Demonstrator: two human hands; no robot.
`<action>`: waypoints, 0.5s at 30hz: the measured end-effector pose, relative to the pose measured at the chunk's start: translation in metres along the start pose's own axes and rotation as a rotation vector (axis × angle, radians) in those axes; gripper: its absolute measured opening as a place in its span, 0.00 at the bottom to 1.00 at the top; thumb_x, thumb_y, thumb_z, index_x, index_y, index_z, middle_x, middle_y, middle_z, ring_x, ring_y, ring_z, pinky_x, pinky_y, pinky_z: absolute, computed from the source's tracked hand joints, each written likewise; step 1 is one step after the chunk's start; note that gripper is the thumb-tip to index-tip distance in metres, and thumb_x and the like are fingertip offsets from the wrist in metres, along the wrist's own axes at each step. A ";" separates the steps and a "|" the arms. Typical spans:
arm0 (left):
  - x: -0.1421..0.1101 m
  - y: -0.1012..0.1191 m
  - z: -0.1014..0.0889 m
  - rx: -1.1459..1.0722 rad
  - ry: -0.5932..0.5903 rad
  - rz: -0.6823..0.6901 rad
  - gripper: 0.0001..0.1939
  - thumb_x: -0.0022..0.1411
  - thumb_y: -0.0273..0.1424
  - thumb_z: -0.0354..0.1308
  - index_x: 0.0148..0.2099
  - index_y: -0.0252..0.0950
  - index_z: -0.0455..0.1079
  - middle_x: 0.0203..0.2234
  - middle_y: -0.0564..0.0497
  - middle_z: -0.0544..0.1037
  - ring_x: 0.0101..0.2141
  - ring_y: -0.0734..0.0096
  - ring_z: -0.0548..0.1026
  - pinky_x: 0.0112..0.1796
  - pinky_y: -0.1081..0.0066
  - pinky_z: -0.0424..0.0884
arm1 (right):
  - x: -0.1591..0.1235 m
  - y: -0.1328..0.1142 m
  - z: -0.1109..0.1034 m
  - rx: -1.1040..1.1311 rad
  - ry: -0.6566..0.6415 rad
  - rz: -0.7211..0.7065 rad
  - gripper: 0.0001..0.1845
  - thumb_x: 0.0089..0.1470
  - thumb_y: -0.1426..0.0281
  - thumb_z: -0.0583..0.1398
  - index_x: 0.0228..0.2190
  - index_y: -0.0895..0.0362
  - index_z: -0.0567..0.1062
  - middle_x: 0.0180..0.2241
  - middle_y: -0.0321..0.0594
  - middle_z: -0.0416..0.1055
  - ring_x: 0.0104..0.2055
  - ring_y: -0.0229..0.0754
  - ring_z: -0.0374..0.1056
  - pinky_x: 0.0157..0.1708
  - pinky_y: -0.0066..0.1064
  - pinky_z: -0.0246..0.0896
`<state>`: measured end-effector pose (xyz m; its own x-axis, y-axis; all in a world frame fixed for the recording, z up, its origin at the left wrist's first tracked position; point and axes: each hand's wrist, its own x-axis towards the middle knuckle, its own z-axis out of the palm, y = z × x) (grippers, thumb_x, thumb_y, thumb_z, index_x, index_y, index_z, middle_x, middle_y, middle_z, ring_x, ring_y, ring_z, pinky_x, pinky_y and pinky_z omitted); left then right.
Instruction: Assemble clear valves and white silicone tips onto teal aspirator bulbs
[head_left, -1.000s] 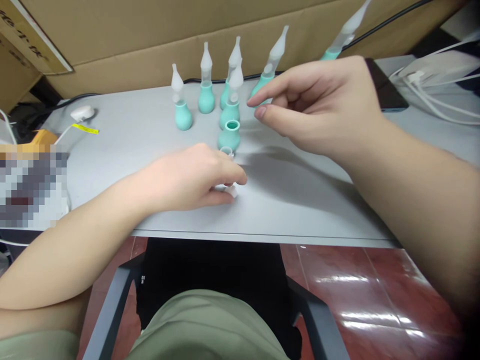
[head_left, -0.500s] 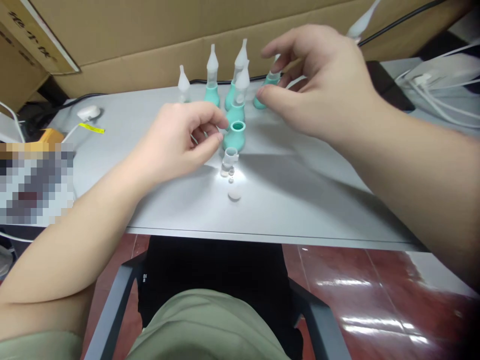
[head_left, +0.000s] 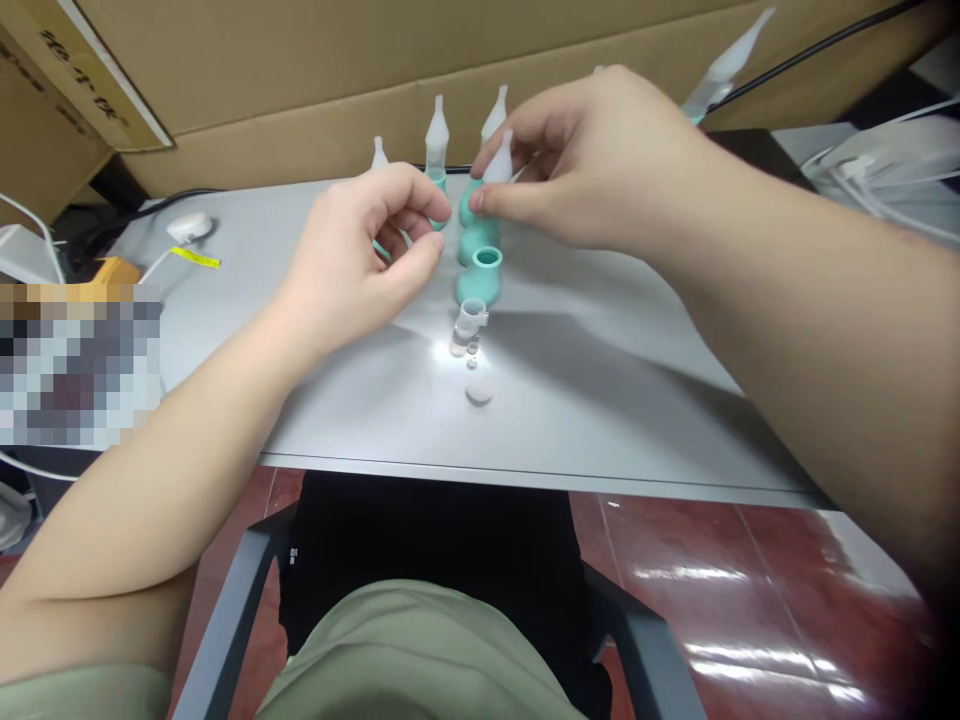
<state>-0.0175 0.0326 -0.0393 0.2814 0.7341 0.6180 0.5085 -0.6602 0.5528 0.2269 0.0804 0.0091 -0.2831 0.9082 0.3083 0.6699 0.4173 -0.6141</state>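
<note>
Several teal-bulb aspirators with clear pointed tops (head_left: 437,130) stand at the back of the grey table (head_left: 600,400). My right hand (head_left: 600,160) reaches in from the right and pinches the clear top of the front aspirator (head_left: 501,160) between thumb and forefinger. My left hand (head_left: 360,255) is curled in front of the leftmost aspirator (head_left: 379,152); a sliver of teal shows between its fingers, and I cannot make out a grip. An open teal bulb (head_left: 480,275) with no top stands in front. A small clear tube (head_left: 469,320) and a white disc (head_left: 480,387) lie before it.
Cardboard boxes (head_left: 300,80) wall the back of the table. A white device (head_left: 187,227) with a yellow-tagged cable lies far left. A black phone (head_left: 757,150), white cables (head_left: 877,170) and one leaning aspirator (head_left: 724,70) are at the right. My lap is below the table's front edge.
My left hand left the small parts on the table and rose to the leftmost aspirator. My right hand moved left and closed onto the front aspirator's top.
</note>
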 end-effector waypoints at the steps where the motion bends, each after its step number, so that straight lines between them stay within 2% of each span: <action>1: 0.001 -0.004 0.000 0.012 0.017 0.007 0.07 0.73 0.36 0.72 0.51 0.44 0.86 0.42 0.46 0.91 0.39 0.59 0.86 0.37 0.60 0.81 | -0.002 -0.001 -0.002 0.007 0.015 -0.004 0.11 0.69 0.85 0.78 0.40 0.58 0.90 0.37 0.33 0.82 0.38 0.36 0.69 0.45 0.38 0.62; 4: 0.004 -0.017 0.000 0.045 0.083 0.037 0.11 0.71 0.41 0.73 0.52 0.47 0.87 0.42 0.45 0.91 0.39 0.55 0.85 0.36 0.57 0.80 | -0.013 -0.008 -0.008 0.093 0.094 -0.028 0.09 0.73 0.82 0.76 0.48 0.56 0.94 0.43 0.35 0.86 0.42 0.36 0.76 0.45 0.35 0.68; 6: 0.006 -0.022 0.001 0.032 0.141 0.090 0.12 0.74 0.47 0.72 0.53 0.49 0.87 0.44 0.45 0.91 0.41 0.54 0.85 0.38 0.54 0.81 | -0.022 -0.017 -0.013 0.199 0.138 -0.053 0.10 0.75 0.80 0.77 0.50 0.54 0.95 0.42 0.32 0.86 0.43 0.33 0.78 0.44 0.32 0.70; 8: 0.006 -0.024 -0.001 -0.046 0.232 0.208 0.16 0.80 0.53 0.70 0.55 0.49 0.88 0.48 0.46 0.93 0.45 0.56 0.88 0.43 0.52 0.83 | -0.031 -0.027 -0.014 0.338 0.119 -0.081 0.10 0.74 0.79 0.78 0.48 0.51 0.93 0.38 0.28 0.86 0.42 0.31 0.80 0.43 0.29 0.72; 10: 0.006 -0.025 -0.005 -0.158 0.294 0.321 0.21 0.84 0.58 0.69 0.58 0.49 0.89 0.52 0.49 0.94 0.50 0.59 0.90 0.50 0.53 0.85 | -0.039 -0.037 -0.011 0.477 0.047 -0.114 0.14 0.72 0.84 0.76 0.43 0.50 0.91 0.37 0.26 0.89 0.42 0.32 0.85 0.44 0.31 0.78; 12: 0.005 -0.025 -0.011 -0.228 0.203 0.330 0.23 0.85 0.61 0.72 0.60 0.50 0.91 0.52 0.51 0.95 0.50 0.60 0.91 0.50 0.55 0.85 | -0.045 -0.042 -0.004 0.526 0.017 -0.122 0.15 0.70 0.84 0.78 0.41 0.49 0.92 0.36 0.25 0.88 0.40 0.31 0.84 0.42 0.29 0.78; 15: 0.003 -0.023 -0.022 -0.210 -0.123 0.197 0.26 0.82 0.66 0.73 0.54 0.50 0.93 0.42 0.48 0.93 0.38 0.59 0.87 0.37 0.57 0.79 | -0.049 -0.038 0.009 0.593 0.023 -0.124 0.19 0.65 0.88 0.79 0.41 0.49 0.94 0.37 0.28 0.88 0.39 0.33 0.83 0.40 0.27 0.78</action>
<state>-0.0464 0.0464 -0.0375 0.4609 0.5939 0.6594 0.2589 -0.8007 0.5402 0.2092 0.0203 0.0113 -0.3147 0.8537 0.4149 0.1341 0.4727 -0.8709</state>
